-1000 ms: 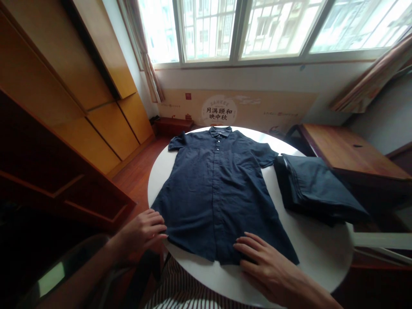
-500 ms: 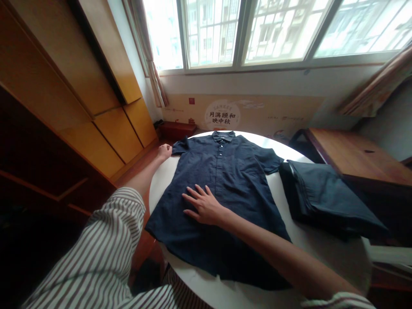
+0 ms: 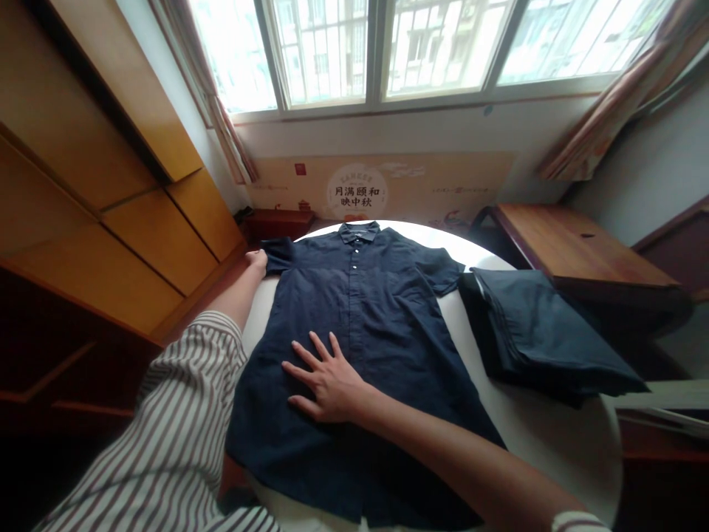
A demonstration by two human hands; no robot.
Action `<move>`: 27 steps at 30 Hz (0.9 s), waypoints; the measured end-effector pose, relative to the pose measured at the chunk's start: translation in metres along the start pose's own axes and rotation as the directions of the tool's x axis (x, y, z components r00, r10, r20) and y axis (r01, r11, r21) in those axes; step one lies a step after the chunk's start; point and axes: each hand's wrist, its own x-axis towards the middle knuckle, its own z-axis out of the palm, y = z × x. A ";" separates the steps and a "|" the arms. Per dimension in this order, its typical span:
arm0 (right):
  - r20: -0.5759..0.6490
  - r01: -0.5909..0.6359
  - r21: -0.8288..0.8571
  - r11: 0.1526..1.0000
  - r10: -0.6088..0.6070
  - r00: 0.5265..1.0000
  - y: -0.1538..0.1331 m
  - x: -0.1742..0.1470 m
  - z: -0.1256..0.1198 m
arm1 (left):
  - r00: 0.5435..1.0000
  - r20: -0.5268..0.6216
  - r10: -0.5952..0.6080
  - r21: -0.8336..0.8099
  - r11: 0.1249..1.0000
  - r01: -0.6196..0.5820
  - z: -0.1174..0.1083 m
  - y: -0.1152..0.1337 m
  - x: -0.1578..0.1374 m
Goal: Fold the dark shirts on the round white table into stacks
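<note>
A dark navy short-sleeved shirt [image 3: 382,310] lies spread front side up, its collar toward the window and its hem toward me. At the far left, my left hand [image 3: 256,261] is closed on the end of one sleeve, drawing it out past the table's edge. My right hand [image 3: 326,380] rests flat on the lower front of the shirt with its fingers spread. Under the shirt is a round white table [image 3: 576,436].
Dark folded clothes [image 3: 548,325] are piled on the table's right side. Beyond them stands a wooden desk [image 3: 576,240]. Yellow-brown cabinets [image 3: 149,251] line the left, and a low reddish box [image 3: 280,223] sits below the window.
The view has shifted, so the scene sits further left. The sleeve in my left hand is pulled out straighter to the left. My right hand stays spread on the shirt front.
</note>
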 end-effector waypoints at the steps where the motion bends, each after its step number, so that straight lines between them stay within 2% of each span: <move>1: -0.002 0.002 0.001 1.000 -0.002 1.000 0.000 0.000 0.000 | 1.000 -0.009 -0.018 -0.016 1.000 0.017 -0.002 -0.002 0.002; 5: -0.022 0.009 -0.009 1.000 -0.009 1.000 0.000 0.000 0.003 | 0.999 0.005 -0.035 -0.071 0.997 0.035 -0.018 -0.010 0.006; 13: -0.017 0.045 -0.031 0.999 -0.045 0.999 -0.002 -0.005 0.004 | 0.997 0.040 0.072 -0.041 0.997 -0.070 -0.038 -0.016 -0.004; 17: -0.045 0.099 -0.053 0.994 -0.101 0.994 -0.027 -0.015 0.015 | 0.991 0.045 0.125 0.030 0.992 -0.126 -0.045 -0.021 -0.011; 22: -0.083 0.243 -0.188 0.952 -0.262 0.962 -0.069 -0.011 0.041 | 0.973 0.091 0.211 0.125 0.967 -0.221 -0.056 -0.030 -0.019; 25: -0.055 0.316 -0.275 0.908 -0.343 0.938 -0.082 -0.002 0.048 | 0.958 0.127 0.257 0.175 0.945 -0.277 -0.060 -0.031 -0.025; 27: -0.036 0.354 -0.259 0.899 -0.375 0.926 -0.086 0.000 0.049 | 0.948 0.141 0.284 0.208 0.928 -0.309 -0.063 -0.030 -0.030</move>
